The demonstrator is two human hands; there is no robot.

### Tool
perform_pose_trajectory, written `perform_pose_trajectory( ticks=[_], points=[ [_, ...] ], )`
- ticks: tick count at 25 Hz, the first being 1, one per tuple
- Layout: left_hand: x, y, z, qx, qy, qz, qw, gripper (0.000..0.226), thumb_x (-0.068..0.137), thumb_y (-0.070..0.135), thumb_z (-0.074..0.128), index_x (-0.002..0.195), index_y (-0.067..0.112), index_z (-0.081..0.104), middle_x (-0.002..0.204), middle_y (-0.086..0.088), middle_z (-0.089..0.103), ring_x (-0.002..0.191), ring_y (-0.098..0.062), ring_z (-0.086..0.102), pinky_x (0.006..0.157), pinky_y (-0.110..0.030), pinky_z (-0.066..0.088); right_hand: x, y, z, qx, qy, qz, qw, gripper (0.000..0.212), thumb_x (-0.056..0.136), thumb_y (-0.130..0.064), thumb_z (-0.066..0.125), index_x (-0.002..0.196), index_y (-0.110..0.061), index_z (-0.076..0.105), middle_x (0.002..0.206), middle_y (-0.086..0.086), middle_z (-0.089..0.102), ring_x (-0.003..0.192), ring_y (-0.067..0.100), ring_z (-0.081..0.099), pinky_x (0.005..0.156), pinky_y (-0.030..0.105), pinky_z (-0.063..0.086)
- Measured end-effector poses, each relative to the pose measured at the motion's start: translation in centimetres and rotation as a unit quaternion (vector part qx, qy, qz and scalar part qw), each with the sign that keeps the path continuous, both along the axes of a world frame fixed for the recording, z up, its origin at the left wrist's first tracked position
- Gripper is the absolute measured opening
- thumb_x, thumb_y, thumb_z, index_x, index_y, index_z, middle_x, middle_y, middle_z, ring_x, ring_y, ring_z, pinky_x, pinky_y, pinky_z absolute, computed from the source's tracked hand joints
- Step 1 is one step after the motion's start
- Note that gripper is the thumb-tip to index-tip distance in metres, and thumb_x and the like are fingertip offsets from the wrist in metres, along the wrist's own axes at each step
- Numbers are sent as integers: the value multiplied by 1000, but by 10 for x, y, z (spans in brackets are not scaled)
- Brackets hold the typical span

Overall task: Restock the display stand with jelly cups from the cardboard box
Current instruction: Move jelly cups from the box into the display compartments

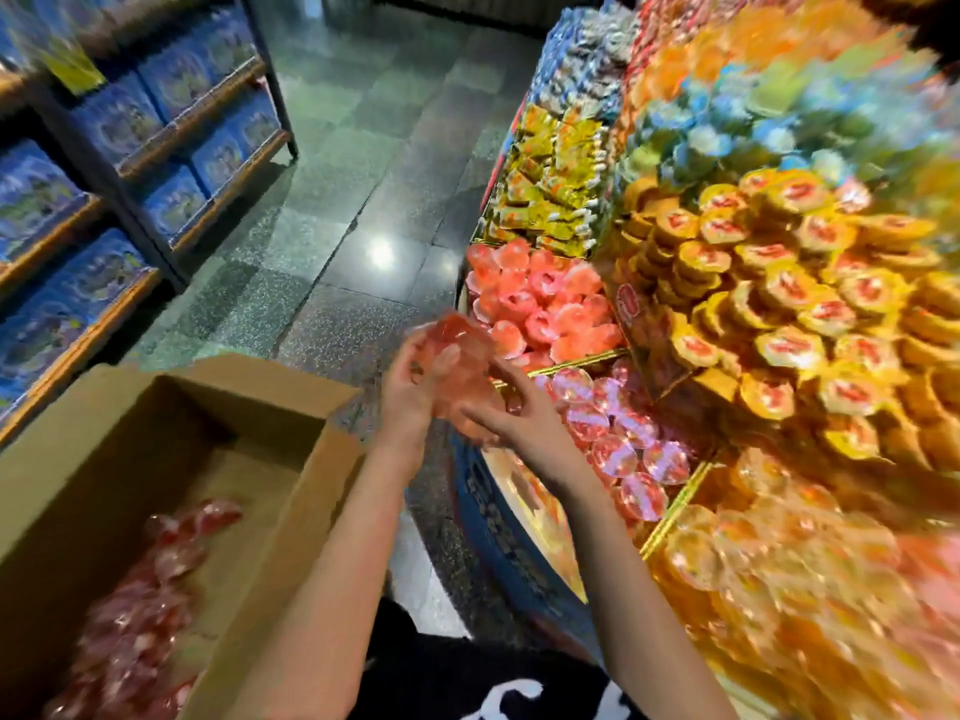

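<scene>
1 box (311, 485), 2 hands (410, 392) (519, 418), roughly 10 pink-lidded cups (613, 454).

**One head-worn camera, angled forward and down**

A single wide-angle view looks from the person's head, forward and steeply down along both forearms. The left grip (410, 392) and right grip (519, 415), with blurred jelly cups (457, 350) between them, sit near mid-frame, close to the lens. The cardboard box (156, 407) fills the corner left of the grips and nearer the camera. The display stand (727, 304) rises to their right, smeared by blur. Beyond the grips the floor (337, 174) recedes toward shelves (130, 122).
</scene>
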State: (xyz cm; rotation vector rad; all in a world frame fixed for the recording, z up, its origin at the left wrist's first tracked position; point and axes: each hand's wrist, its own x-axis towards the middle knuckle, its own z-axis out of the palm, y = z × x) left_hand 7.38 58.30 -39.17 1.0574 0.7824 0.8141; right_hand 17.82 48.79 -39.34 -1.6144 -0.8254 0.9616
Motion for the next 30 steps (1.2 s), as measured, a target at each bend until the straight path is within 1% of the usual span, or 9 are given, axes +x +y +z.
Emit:
perform_pose_trajectory(
  ticks=[4, 7, 10, 13, 16, 20, 23, 25, 30],
  points=[
    [39, -41, 13, 2, -14, -45, 999, 60, 59, 50, 74, 110, 21, 61, 97, 4, 73, 82, -12, 69, 73, -28, 54, 30, -67, 3, 4, 13, -61, 998, 56, 84, -18, 76, 129, -29, 46, 128, -5, 49, 121, 22, 53, 88, 48, 57],
    [56, -62, 11, -1, 3, -82, 997, 82, 61, 53, 76, 129, 12, 55, 119, -9, 68, 94, -19, 69, 83, -39, 54, 47, -101, -1, 2, -7, -96, 995, 66, 83, -18, 77, 136, -39, 44, 137, -9, 43, 128, 14, 47, 100, 42, 51],
    [73, -75, 5, -14, 26, -119, 992, 98, 56, 59, 80, 137, 11, 51, 130, -11, 63, 110, -29, 66, 87, -47, 57, 57, -128, -9, -12, -23, -141, 990, 48, 80, -22, 80, 114, -43, 53, 127, -10, 49, 121, 9, 50, 99, 39, 50],
    [96, -72, -7, -17, 35, -166, 985, 60, 60, 57, 74, 116, 38, 64, 107, 5, 73, 106, -24, 67, 94, -56, 52, 65, -143, -13, -7, 7, -209, 978, 32, 82, -33, 77, 101, -29, 52, 114, -2, 57, 104, 12, 60, 81, 27, 56],
    [118, -65, -20, 7, 82, -214, 973, 47, 60, 65, 72, 103, 47, 68, 122, -5, 67, 115, -29, 62, 100, -59, 46, 78, -144, -22, -24, 15, -270, 962, 30, 86, -29, 73, 99, -12, 52, 100, -2, 58, 79, -8, 59, 64, 10, 46],
    [140, -40, -38, 33, 118, -279, 952, 61, 61, 66, 72, 111, 33, 64, 124, -8, 65, 113, -28, 63, 98, -50, 50, 91, -132, -43, -53, 16, -331, 942, 28, 80, -28, 78, 93, -18, 55, 91, -14, 59, 87, -5, 56, 73, 15, 42],
    [155, -17, -47, 42, 147, -310, 938, 24, 84, 42, 68, 105, 36, 57, 110, 7, 63, 104, -16, 59, 83, -25, 46, 95, -121, -59, -65, 47, -383, 920, 25, 81, -22, 78, 95, -20, 59, 95, -11, 61, 93, 10, 58, 81, 26, 48],
    [165, -4, -53, 40, 149, -318, 935, 14, 96, 26, 57, 97, 39, 52, 100, 17, 57, 92, -1, 55, 72, -14, 38, 97, -116, -71, -69, 48, -421, 903, 28, 78, -23, 81, 97, -22, 61, 101, -10, 61, 96, 7, 58, 91, 33, 46],
    [178, 22, -62, 24, 166, -327, 930, 15, 96, 30, 57, 111, 30, 53, 96, 16, 58, 79, 10, 57, 60, -8, 42, 88, -114, -93, -147, 42, -443, 883, 66, 79, -26, 80, 137, -25, 48, 137, -9, 44, 124, 9, 41, 102, 30, 36]
  ],
)
